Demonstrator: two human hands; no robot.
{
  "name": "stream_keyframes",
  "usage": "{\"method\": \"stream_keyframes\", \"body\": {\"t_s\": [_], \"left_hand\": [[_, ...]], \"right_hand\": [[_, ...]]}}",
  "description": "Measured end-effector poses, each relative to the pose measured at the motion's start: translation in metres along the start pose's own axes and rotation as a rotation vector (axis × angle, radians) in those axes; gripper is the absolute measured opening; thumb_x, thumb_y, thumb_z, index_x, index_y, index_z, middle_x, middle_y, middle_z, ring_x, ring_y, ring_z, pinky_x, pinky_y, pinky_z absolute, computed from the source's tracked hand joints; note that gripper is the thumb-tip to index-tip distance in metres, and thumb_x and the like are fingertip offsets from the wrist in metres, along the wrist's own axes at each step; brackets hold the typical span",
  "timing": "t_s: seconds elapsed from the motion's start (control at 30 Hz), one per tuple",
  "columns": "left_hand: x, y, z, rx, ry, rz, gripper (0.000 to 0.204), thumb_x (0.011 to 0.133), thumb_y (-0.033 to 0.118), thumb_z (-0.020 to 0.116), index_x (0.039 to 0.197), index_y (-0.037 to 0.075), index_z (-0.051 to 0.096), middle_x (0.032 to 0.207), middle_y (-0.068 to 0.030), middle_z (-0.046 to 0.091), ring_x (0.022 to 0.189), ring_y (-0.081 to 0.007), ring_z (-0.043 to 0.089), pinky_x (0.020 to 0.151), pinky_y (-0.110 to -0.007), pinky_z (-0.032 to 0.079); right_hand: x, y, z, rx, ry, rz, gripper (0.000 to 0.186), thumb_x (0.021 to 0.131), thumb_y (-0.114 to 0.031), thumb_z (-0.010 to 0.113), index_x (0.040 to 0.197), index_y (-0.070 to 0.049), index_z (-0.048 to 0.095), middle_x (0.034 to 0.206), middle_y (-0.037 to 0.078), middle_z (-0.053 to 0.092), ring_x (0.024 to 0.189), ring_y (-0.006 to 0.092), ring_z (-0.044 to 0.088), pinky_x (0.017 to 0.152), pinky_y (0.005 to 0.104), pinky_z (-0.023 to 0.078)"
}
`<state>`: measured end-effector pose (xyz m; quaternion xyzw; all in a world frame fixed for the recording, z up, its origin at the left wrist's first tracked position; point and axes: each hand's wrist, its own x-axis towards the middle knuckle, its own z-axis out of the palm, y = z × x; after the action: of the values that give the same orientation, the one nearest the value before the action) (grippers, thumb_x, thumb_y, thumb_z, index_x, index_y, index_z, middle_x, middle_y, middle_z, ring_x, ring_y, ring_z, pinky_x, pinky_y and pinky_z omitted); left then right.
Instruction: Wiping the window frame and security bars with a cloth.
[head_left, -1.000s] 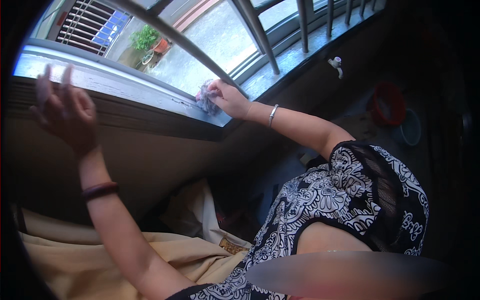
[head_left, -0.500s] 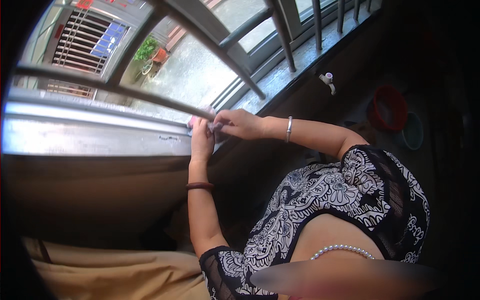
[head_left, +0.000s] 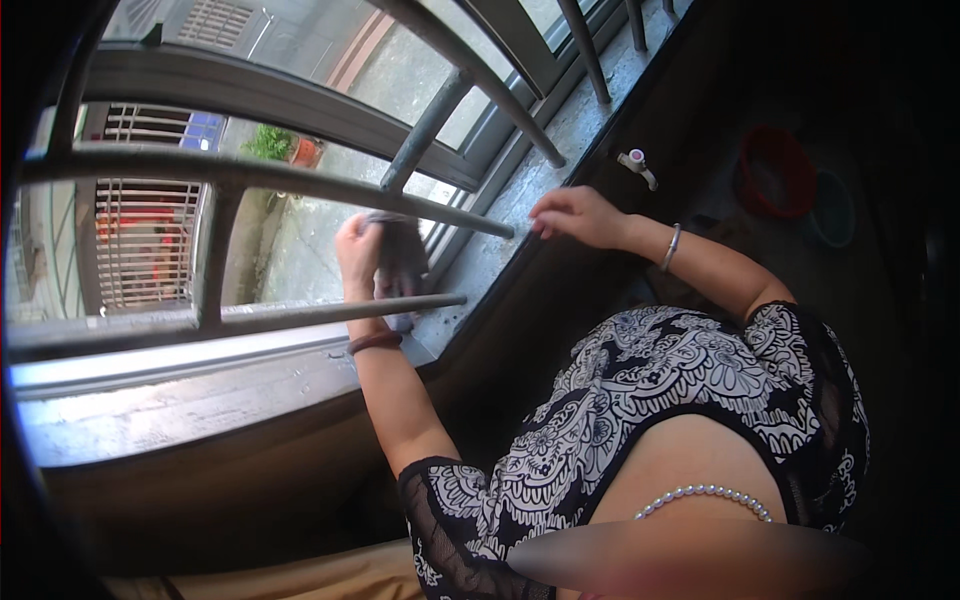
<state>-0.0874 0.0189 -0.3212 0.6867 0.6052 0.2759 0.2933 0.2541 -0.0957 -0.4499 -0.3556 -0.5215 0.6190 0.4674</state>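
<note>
My left hand (head_left: 358,255) reaches between the window bars, its fingers closed on a greyish cloth (head_left: 402,258). The cloth hangs down beside the hand, near the corner of the window frame. A lower metal bar (head_left: 430,304) crosses in front of my left wrist. My right hand (head_left: 582,216) is off to the right, over the dark edge of the window sill (head_left: 485,262). Its fingers are loosely bent, with nothing visible in them. The end of another bar (head_left: 465,217) meets the sill just left of those fingertips.
A white tap (head_left: 637,165) sticks out of the dark wall below the sill. Farther right, a red basin (head_left: 775,172) and a green basin (head_left: 832,208) stand in shadow. Beyond the glass are a potted plant (head_left: 268,143) and a barred window (head_left: 148,240). Tan fabric (head_left: 300,578) lies lower left.
Both hands were together at the window corner on the cloth. My left hand has gone up through the bars with it; my right hand has let go and moved right. The view has shifted.
</note>
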Motion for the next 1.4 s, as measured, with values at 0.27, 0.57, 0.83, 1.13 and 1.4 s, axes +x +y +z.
{"method": "stream_keyframes", "body": {"t_s": [0.27, 0.57, 0.83, 1.13, 1.4], "left_hand": [[-0.018, -0.011, 0.007, -0.345, -0.630, -0.330, 0.023, 0.088, 0.029, 0.072, 0.100, 0.010, 0.066, 0.083, 0.0039, 0.062, 0.068, -0.0052, 0.053, 0.053, -0.020, 0.039], [0.002, 0.041, 0.068, -0.425, -0.797, -0.276, 0.019, 0.089, 0.014, 0.070, 0.100, -0.001, 0.070, 0.081, -0.0003, 0.069, 0.066, -0.0067, 0.061, 0.060, -0.020, 0.049], [0.011, 0.034, 0.035, -0.576, -0.535, -0.095, 0.044, 0.091, 0.035, 0.071, 0.113, -0.002, 0.062, 0.105, -0.0103, 0.068, 0.092, -0.0173, 0.067, 0.079, -0.033, 0.057], [0.007, 0.093, 0.067, -0.591, -0.449, 0.112, 0.071, 0.084, 0.012, 0.075, 0.145, -0.002, 0.041, 0.127, -0.0111, 0.057, 0.119, -0.0183, 0.053, 0.108, -0.035, 0.040], [-0.007, 0.103, 0.065, -0.249, -0.251, 0.130, 0.046, 0.084, -0.002, 0.070, 0.128, 0.000, 0.057, 0.119, -0.0070, 0.062, 0.111, -0.0177, 0.058, 0.103, -0.032, 0.044]], "right_hand": [[0.028, -0.026, 0.018, 0.069, -0.006, 0.068, 0.024, 0.096, -0.018, 0.060, 0.112, -0.001, 0.065, 0.092, 0.007, 0.071, 0.071, 0.0110, 0.066, 0.062, 0.0243, 0.052], [0.046, -0.060, 0.011, -0.155, -0.160, 0.040, 0.033, 0.085, -0.025, 0.071, 0.101, 0.004, 0.068, 0.079, 0.010, 0.070, 0.058, 0.0157, 0.066, 0.055, 0.0286, 0.052], [0.053, -0.048, 0.033, 0.427, 0.335, -0.092, 0.015, 0.096, -0.011, 0.058, 0.107, 0.000, 0.057, 0.086, 0.006, 0.066, 0.074, 0.0117, 0.067, 0.065, 0.0233, 0.055], [0.094, -0.046, 0.061, 0.414, 0.626, -0.260, 0.020, 0.094, -0.006, 0.061, 0.110, -0.001, 0.051, 0.102, 0.011, 0.062, 0.097, 0.0189, 0.063, 0.088, 0.0336, 0.051], [0.103, -0.067, 0.031, 0.075, 0.670, -0.506, 0.012, 0.095, 0.001, 0.057, 0.106, 0.000, 0.057, 0.099, 0.006, 0.063, 0.092, 0.0114, 0.062, 0.084, 0.0275, 0.051]]}}
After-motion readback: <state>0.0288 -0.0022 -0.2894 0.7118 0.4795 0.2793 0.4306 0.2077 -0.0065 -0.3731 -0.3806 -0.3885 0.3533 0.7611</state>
